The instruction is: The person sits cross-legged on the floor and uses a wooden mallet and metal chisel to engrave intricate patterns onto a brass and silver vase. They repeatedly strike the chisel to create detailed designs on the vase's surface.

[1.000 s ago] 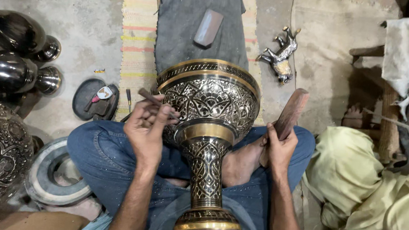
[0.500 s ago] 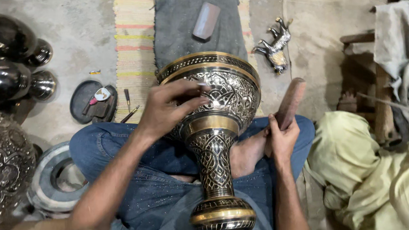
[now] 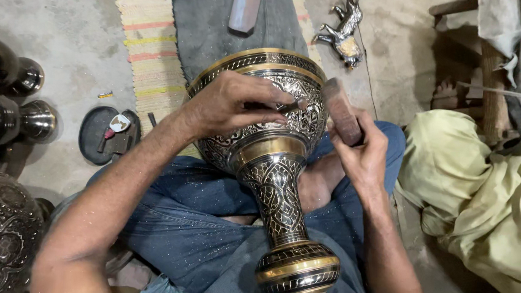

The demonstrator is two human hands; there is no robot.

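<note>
Engraved goblet vase on your lap, tool and mallet both up against the bowl

The big black-and-gold vase (image 3: 268, 165) lies tilted across your crossed legs, mouth pointing away from you, foot near your belly. Your left hand (image 3: 230, 106) is curled over the bowl, fingers pinching a thin chisel (image 3: 289, 106) against the engraving. Your right hand (image 3: 364, 155) is wrapped tight around a wooden mallet (image 3: 341, 111), its head just beside the chisel tip. A grey cloth (image 3: 210, 25) covers the striped mat (image 3: 144, 33) ahead, a small metal horse (image 3: 340, 35) nearby.
</note>
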